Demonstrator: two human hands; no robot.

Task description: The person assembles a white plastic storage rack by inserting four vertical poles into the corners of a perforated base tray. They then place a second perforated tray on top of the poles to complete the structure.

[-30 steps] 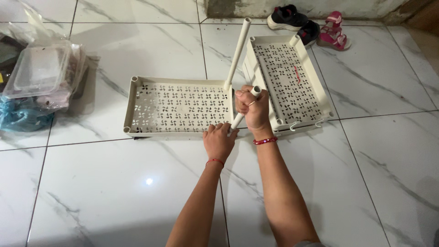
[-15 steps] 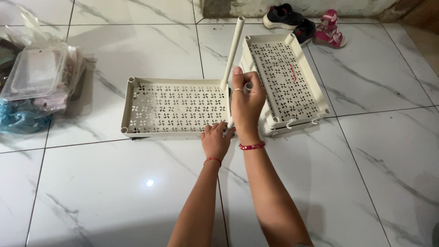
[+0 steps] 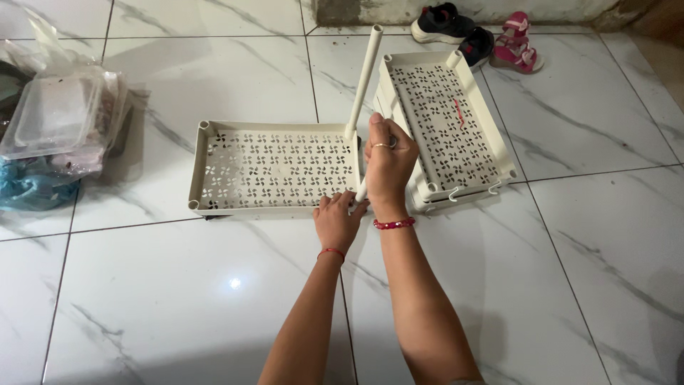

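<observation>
A cream perforated plastic shelf tray [image 3: 274,168] lies flat on the marble floor. One cream tube pole [image 3: 363,80] stands upright in its far right corner socket. My right hand [image 3: 388,165] grips a second pole [image 3: 361,190] at the near right corner, covering most of it. My left hand [image 3: 337,222] rests on the tray's near right corner, fingers around the base of that pole. A stack of similar trays [image 3: 449,121] lies just right of my hands.
Clear plastic bags and containers [image 3: 57,125] sit at the left, a blue bag [image 3: 28,189] beneath them. Black shoes [image 3: 449,21] and pink sandals [image 3: 516,46] lie by the far wall. White hooks [image 3: 470,192] hang off the stacked trays' near edge.
My right hand slid up over the near pole and now covers its top. The view shifted slightly; my left hand stayed at the tray corner.
</observation>
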